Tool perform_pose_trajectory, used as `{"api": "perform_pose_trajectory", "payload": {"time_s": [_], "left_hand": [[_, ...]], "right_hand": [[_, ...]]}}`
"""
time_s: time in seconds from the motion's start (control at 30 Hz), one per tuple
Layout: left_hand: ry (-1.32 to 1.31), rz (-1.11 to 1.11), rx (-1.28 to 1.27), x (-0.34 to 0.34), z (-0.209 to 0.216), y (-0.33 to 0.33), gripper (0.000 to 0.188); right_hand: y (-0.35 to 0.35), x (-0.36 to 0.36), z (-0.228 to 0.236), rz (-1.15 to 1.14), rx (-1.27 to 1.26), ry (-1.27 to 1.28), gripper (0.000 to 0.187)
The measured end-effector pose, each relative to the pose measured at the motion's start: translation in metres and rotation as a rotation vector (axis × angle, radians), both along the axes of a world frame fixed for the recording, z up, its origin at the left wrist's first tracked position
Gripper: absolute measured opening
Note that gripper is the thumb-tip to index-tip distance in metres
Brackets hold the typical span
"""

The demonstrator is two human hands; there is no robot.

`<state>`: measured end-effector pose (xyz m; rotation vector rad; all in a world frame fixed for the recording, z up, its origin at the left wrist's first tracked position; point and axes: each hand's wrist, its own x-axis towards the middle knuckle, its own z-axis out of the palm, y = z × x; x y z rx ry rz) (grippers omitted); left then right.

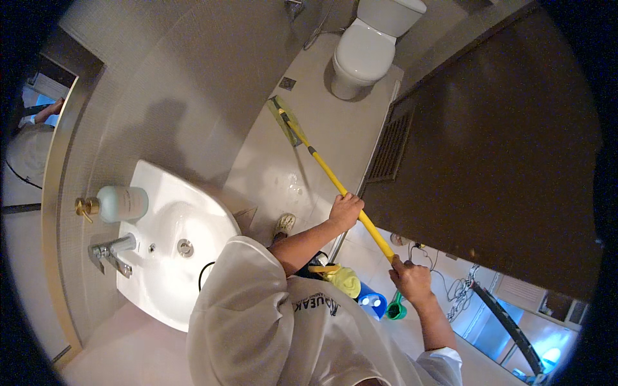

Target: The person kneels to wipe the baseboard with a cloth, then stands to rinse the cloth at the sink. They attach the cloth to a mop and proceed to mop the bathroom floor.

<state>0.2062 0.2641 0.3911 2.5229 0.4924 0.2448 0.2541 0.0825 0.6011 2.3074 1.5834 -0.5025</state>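
A flat mop with a long yellow pole point(329, 174) slants across the bathroom, held in both my hands. My left hand point(346, 211) is wrapped round the middle of the pole. Lower down, near the pole's end, my right hand point(412, 280) grips it with closed fingers. At the far end, the greenish mop head point(293, 130) lies flat on the pale floor point(261, 161), close to the left wall and just short of a square floor drain point(288, 83). Wet-looking shiny spots show on the floor nearer to me.
A white toilet point(365, 51) stands at the far end. To my left are a white sink point(222, 215), a chrome faucet point(119, 248) and a pump bottle point(123, 204). A dark door point(476, 154) fills the right. Near me are a yellow cloth point(345, 282), blue bucket point(382, 312) and green dipper point(397, 310).
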Motion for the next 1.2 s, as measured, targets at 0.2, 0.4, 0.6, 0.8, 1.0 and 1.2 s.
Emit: {"api": "perform_pose_trajectory", "payload": {"time_s": [0.2, 0.4, 0.6, 0.8, 1.0, 1.2], "left_hand": [[-0.042, -0.014, -0.043, -0.039, 0.022, -0.052, 0.018], [-0.116, -0.15, -0.022, -0.065, 0.036, -0.099, 0.019], [-0.383, -0.204, -0.079, -0.032, 0.095, -0.107, 0.018], [-0.429, -0.236, -0.203, -0.026, 0.145, -0.108, 0.02], [-0.389, -0.268, -0.273, -0.01, 0.167, -0.095, 0.025], [-0.472, -0.265, -0.337, 0.001, 0.191, -0.083, 0.024]], "right_hand": [[-0.044, -0.021, 0.042, 0.305, -0.068, -0.119, 0.028], [-0.093, -0.039, 0.084, 0.169, -0.036, -0.071, 0.028], [-0.107, -0.035, 0.152, -0.045, 0.549, -0.141, 0.031], [-0.13, -0.04, 0.182, -0.179, 0.606, -0.172, 0.033], [-0.125, -0.037, 0.197, -0.208, 0.781, -0.197, 0.033], [-0.125, -0.025, 0.21, -0.179, 1.073, -0.11, 0.034]]}}
